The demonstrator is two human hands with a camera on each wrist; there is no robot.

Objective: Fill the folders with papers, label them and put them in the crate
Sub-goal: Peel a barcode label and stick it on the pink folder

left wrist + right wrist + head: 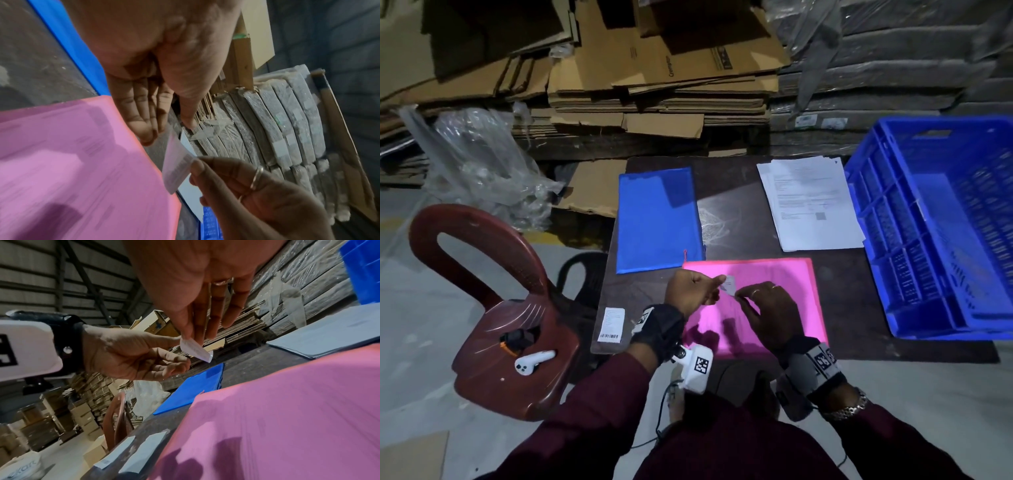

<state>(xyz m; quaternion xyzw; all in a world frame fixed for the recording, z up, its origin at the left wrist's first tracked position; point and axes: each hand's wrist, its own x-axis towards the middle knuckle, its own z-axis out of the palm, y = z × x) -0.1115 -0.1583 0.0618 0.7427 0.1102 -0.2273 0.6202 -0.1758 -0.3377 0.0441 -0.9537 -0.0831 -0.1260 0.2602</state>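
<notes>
Maroon plastic chair (496, 329) stands left of a dark table (839, 308) where a blue folder (657, 219) lies behind a pink folder (774, 274), above which the left hand (690, 291) and right hand (767, 315) pinch a small white label (728, 283), seemingly peeling it, with papers (811, 202) and blue crate (941, 222) at right.

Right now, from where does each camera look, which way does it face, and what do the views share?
Head: sits above, looks forward and down at the table; shows both forearms, left hand and right hand.
Left wrist: sits behind the left palm, looks along the fingers toward the wrapped stacks; shows both hands.
Right wrist: sits low behind the right palm, looks toward the cardboard and roof; shows both hands and the left wrist's camera.
All three share the small label pinched above the pink folder.
</notes>
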